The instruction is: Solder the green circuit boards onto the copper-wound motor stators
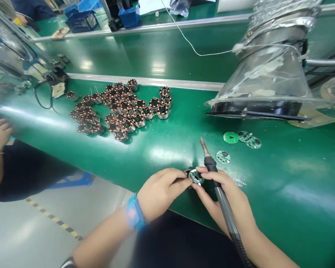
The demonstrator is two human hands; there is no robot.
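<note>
Left hand [159, 190]: fingers pinching circuit board [195, 177], lower centre, likely steadying it
Right hand [237, 197]: fingers holding its right edge; soldering iron [225, 210] carried across, tip away, presumably for safety
Loose boards [223, 157]: right of centre, seemingly for reach
Copper coils [125, 107]: grouped upper left

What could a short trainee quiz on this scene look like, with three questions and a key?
1. Which hand holds the iron: A left, B right, C neither?
2. True or false: the iron's tip touches the held board.
3. Fill in: in the picture, the loose boards lie to the ___ of the coils.

Key:
1. B, the right hand.
2. False; the tip is apart from the held board.
3. right
</note>
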